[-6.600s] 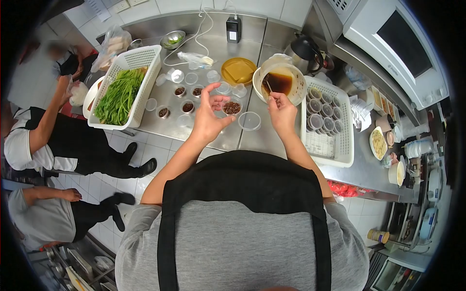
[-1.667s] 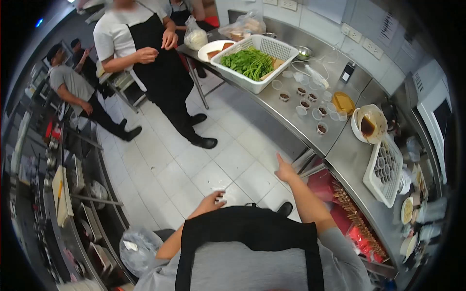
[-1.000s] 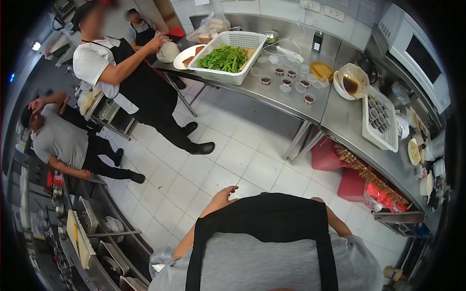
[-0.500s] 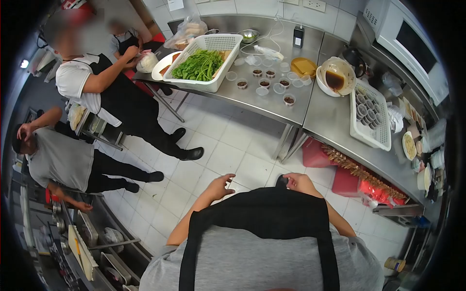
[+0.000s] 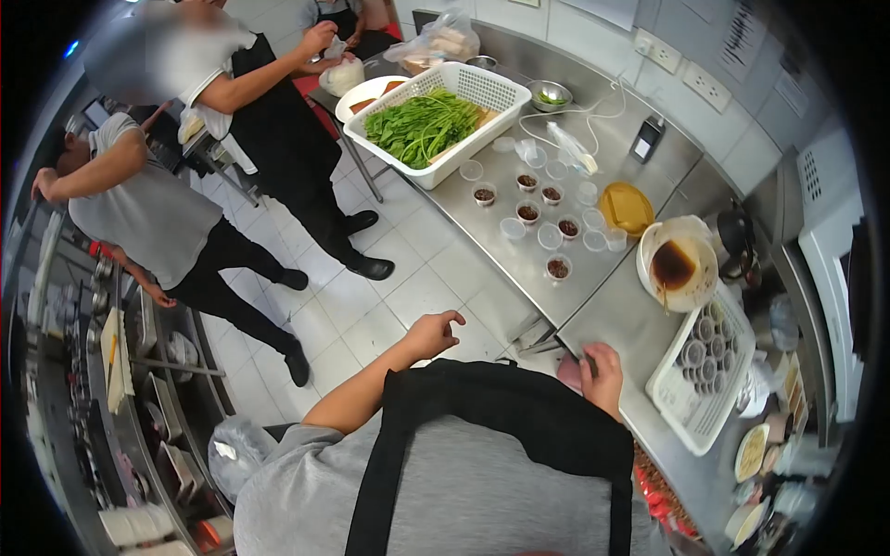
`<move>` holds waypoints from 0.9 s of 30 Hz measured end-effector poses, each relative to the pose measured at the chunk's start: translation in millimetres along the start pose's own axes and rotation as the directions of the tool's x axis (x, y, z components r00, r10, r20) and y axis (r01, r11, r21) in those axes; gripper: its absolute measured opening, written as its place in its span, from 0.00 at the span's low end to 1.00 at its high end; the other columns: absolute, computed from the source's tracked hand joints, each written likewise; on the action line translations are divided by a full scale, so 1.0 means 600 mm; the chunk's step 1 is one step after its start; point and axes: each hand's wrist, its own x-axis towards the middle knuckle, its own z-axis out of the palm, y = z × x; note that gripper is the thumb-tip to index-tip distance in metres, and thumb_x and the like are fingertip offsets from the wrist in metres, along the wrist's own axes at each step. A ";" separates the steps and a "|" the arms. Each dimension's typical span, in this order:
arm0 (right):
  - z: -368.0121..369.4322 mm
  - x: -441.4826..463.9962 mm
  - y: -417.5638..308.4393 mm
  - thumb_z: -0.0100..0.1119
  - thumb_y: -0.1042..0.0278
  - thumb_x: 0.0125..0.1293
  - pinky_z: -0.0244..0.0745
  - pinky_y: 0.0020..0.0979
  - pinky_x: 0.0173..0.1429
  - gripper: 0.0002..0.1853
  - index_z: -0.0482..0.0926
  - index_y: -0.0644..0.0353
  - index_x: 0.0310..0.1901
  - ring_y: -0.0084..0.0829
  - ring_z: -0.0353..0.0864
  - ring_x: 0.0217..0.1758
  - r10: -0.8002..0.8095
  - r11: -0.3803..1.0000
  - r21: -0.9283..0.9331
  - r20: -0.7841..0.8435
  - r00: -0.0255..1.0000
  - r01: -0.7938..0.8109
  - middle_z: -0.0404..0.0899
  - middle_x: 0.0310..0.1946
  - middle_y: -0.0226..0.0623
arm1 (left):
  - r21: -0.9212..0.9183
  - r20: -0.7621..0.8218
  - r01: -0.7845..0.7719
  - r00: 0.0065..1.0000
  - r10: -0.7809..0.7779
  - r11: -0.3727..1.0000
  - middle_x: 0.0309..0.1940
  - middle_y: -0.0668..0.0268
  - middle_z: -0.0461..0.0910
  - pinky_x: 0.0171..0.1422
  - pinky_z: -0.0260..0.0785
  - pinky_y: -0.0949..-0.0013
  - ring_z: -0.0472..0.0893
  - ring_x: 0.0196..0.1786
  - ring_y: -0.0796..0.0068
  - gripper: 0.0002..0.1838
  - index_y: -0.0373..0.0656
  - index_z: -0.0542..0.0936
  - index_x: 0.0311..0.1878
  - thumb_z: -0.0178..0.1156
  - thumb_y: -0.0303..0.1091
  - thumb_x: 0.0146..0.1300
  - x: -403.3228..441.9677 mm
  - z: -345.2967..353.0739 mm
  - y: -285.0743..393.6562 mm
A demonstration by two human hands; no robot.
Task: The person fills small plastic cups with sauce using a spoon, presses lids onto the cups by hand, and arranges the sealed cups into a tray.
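Note:
My left hand [image 5: 434,335] is in front of my apron, over the tiled floor. Its fingers are loosely bent and apart, with nothing in them. My right hand [image 5: 603,372] is beside the front edge of the steel table [image 5: 607,338], its fingers bent and apart, with nothing visible in it. Beyond it on the table, small clear cups with dark sauce [image 5: 528,213] stand among several loose clear lids [image 5: 549,238]. A white bowl [image 5: 700,295] of brown liquid stands to the right, beside a white plastic basket [image 5: 693,428] of filled, lidded cups [image 5: 709,350].
A white basket [image 5: 436,176] of leafy greens [image 5: 422,128] is at the table's far left. A yellow lid [image 5: 628,208], a black bottle [image 5: 648,139] and a metal bowl [image 5: 550,96] stand behind. Two people stand at left, near shelving [image 5: 167,361]; another is at the back.
My view has turned and moved closer to the table on the right. Both hands stay free; my right hand is now at the table edge. The person in grey has shifted posture.

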 end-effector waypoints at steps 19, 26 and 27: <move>-0.026 -0.023 0.089 0.63 0.82 0.53 0.72 0.36 0.58 0.10 0.82 0.61 0.38 0.42 0.79 0.51 -0.025 0.993 0.109 -0.132 0.991 0.040 0.80 0.39 0.39 | -0.035 -0.644 -0.275 0.742 0.189 0.961 0.45 0.60 0.69 0.41 0.73 0.66 0.73 0.40 0.66 0.31 0.43 0.71 0.54 0.72 0.27 0.44 0.173 0.002 0.121; -0.011 0.008 0.103 0.67 0.75 0.52 0.74 0.36 0.54 0.18 0.79 0.61 0.47 0.42 0.78 0.47 0.142 0.977 0.159 0.017 0.990 -0.143 0.79 0.42 0.41 | -0.275 -0.499 -0.320 0.853 0.150 0.906 0.54 0.59 0.68 0.48 0.72 0.69 0.73 0.47 0.71 0.33 0.42 0.62 0.63 0.65 0.28 0.54 0.243 0.054 0.172; 0.000 0.041 0.092 0.68 0.72 0.52 0.74 0.36 0.53 0.21 0.77 0.62 0.49 0.42 0.78 0.47 0.228 0.950 0.193 0.109 0.968 -0.246 0.78 0.44 0.42 | -0.407 -0.477 -0.277 0.877 0.056 0.870 0.55 0.59 0.68 0.48 0.72 0.69 0.73 0.47 0.72 0.34 0.41 0.62 0.64 0.65 0.29 0.56 0.264 0.064 0.163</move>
